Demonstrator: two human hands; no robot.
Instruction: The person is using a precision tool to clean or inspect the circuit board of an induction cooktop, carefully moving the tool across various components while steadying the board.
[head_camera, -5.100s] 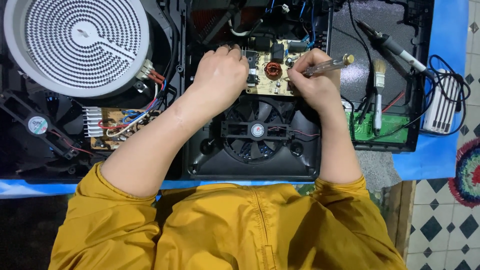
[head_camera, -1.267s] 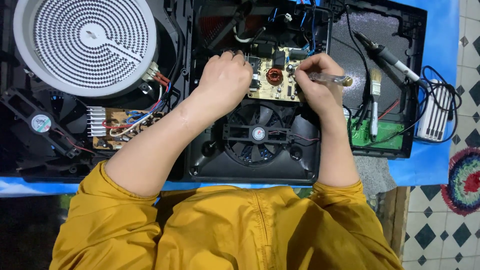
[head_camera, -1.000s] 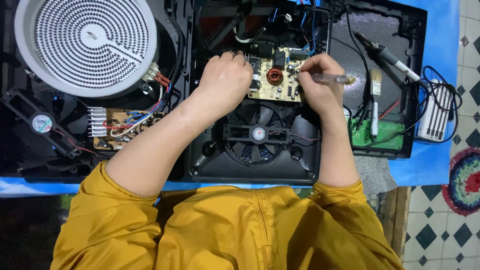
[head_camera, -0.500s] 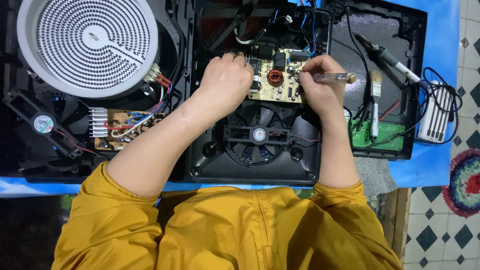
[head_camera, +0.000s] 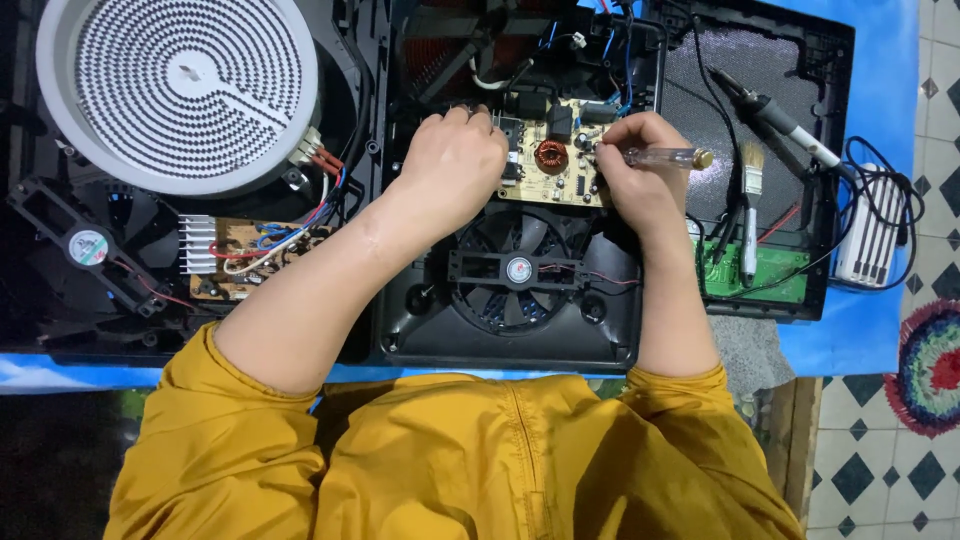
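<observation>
An opened black cooker base (head_camera: 520, 330) lies in front of me with a beige circuit board (head_camera: 555, 170) at its top and a round fan (head_camera: 517, 270) below. My left hand (head_camera: 455, 165) rests fingers-down on the board's left edge, steadying it. My right hand (head_camera: 640, 170) is closed on a clear-handled screwdriver (head_camera: 665, 157), which lies nearly level with its tip at the board's right side beside a copper coil (head_camera: 550, 156).
A white round heating coil (head_camera: 180, 90) sits at the upper left, above a second fan (head_camera: 88, 247) and a small wired board (head_camera: 245, 258). To the right lie a soldering iron (head_camera: 790, 125), a brush (head_camera: 750, 210), a green board (head_camera: 765, 275) and a white ribbed box (head_camera: 875, 235) on blue cloth.
The screwdriver has dropped from a tilt five seconds ago to nearly level. Over the last second both hands stay in place on the board.
</observation>
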